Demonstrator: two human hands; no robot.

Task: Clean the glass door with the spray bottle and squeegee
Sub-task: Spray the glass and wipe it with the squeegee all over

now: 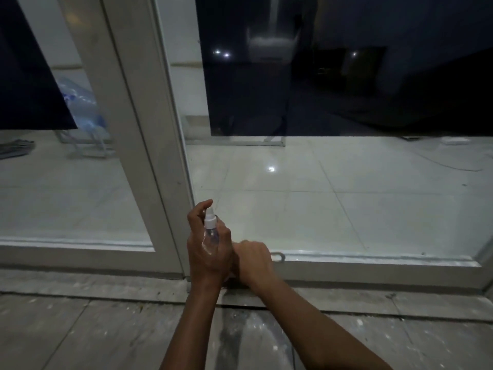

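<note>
**Currently: spray bottle aimed low at the door, squeegee not in sight**

The left hand point(209, 247) grips the small clear spray bottle point(210, 231) at lower centre of the frame, forefinger raised above the white nozzle. The right hand point(253, 260) is curled against the left wrist; whether it holds anything cannot be told. No squeegee can be made out.

Risks, as judged: the nozzle sits close to the white frame post point(138, 145), so spray may land on the frame rather than the glass door point(333, 204). The bottle is small and could slip. Dim light could hide missed streaks.

Surroundings: the bottom rail point(373, 265) carries a small metal loop point(278, 257) just right of the hands. The dusty, paint-flecked paving point(106, 332) fills the frame's foot; grit could transfer to wet glass.
</note>
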